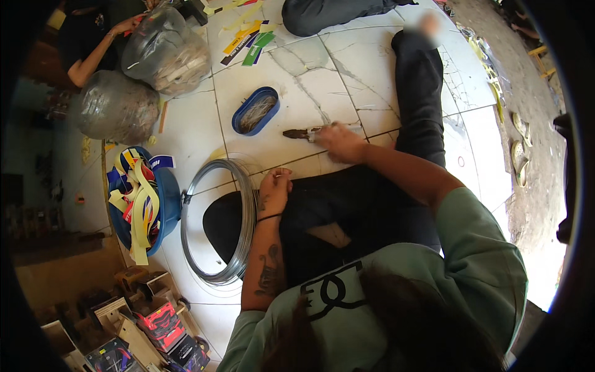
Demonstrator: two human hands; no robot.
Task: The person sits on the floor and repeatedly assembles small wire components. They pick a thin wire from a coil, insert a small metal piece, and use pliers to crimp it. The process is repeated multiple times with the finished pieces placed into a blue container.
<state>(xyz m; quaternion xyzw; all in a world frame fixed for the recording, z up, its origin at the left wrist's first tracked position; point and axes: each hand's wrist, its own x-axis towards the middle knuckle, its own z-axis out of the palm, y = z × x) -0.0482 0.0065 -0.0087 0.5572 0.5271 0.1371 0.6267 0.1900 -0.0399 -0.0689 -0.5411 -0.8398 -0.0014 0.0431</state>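
Observation:
My right hand (341,142), smeared by motion, is over a pair of pliers (299,134) with dark jaws and pale handles on the tiled floor. Whether its fingers grip the handles cannot be made out. Near my bent knee, my left hand (274,188) is raised with its fingers curled and pressed together; anything in them is too small to see. A coil of grey wire (188,232) leans around that knee, beside my left forearm. Beyond my hands sits a blue oval tub (237,120) holding many short, thin wire pieces.
A blue basin (168,214) of coloured strips stands left of the coil. Large clear plastic containers (118,102) sit at the far left, near another person's arm (93,64). Coloured strips (253,44) lie farther off. Wooden pieces and boxes (162,325) crowd the lower left.

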